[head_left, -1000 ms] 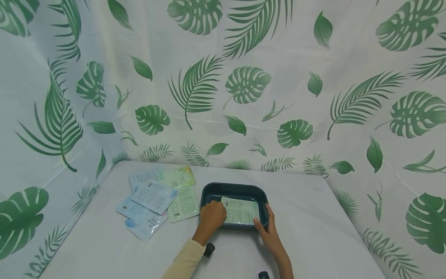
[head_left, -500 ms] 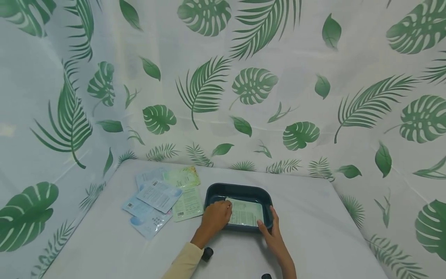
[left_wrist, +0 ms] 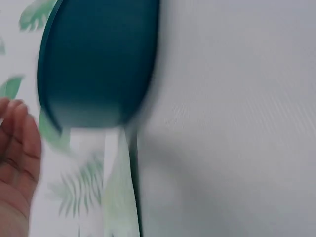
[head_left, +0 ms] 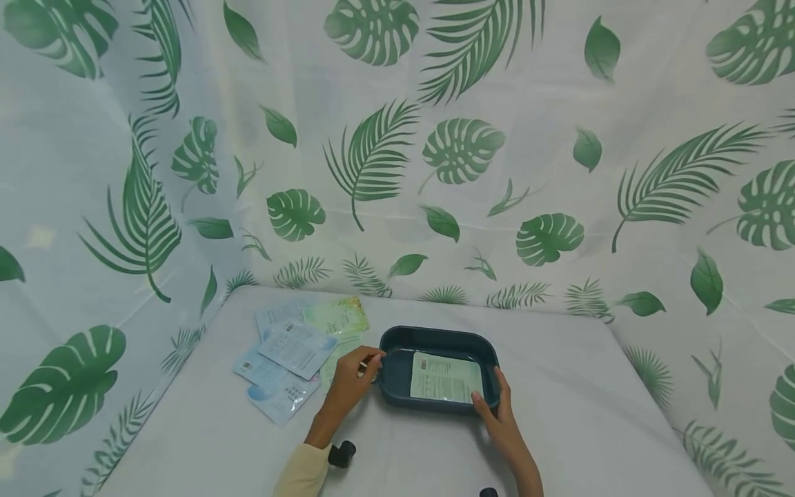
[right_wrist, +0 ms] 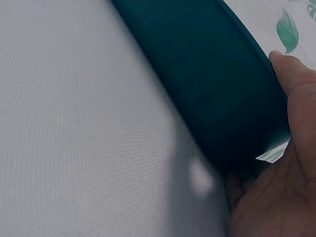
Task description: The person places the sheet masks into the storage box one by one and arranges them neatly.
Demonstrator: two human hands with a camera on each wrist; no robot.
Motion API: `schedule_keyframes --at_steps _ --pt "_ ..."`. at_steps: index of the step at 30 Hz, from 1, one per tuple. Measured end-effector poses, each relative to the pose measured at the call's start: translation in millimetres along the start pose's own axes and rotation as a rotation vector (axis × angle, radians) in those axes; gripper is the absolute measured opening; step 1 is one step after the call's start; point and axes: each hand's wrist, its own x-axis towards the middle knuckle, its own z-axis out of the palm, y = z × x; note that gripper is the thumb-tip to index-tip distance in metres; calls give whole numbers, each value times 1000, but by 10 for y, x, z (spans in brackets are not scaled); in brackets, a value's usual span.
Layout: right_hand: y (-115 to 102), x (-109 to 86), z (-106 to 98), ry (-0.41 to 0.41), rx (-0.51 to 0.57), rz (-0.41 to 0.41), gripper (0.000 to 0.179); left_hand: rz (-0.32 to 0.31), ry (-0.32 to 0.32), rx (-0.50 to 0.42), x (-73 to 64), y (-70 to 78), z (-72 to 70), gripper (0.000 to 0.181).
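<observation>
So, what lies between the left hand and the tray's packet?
In the head view, the left side and bare floor of the tray lie between the left hand and the packet.

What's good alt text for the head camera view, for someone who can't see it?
A person's right hand holds the right end of a dark teal tray with one pale green packet inside; the left hand is by its left end. Blue and green packets overlap to the left on a white surface, before a leaf-print backdrop.

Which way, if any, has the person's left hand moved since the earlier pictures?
Yes. Against the leaf-print backdrop, the left hand has moved left, toward the packets.
</observation>
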Motion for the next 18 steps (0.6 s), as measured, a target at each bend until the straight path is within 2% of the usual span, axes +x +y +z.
schedule_keyframes --at_steps 2,5,8,10,12,14,18 --pt "-4 -2 -3 0 2 -6 86 -28 41 58 -85 -38 -112 11" --pt "-3 1 -8 1 10 -17 86 -86 101 215 -238 -96 -259 9" --pt "1 3 -12 -2 10 -11 86 -121 122 409 -367 -134 -414 9" --pt "1 1 -11 -5 11 -7 85 -121 119 529 -434 -166 -515 10" --pt "2 -1 -9 -7 11 -2 85 -145 88 614 -482 -185 -609 12" --pt "1 -3 -6 -9 15 -4 86 -187 27 658 -508 -199 -689 15" --pt "0 -2 3 -6 25 -5 86 -323 -158 630 -505 -183 -801 27"
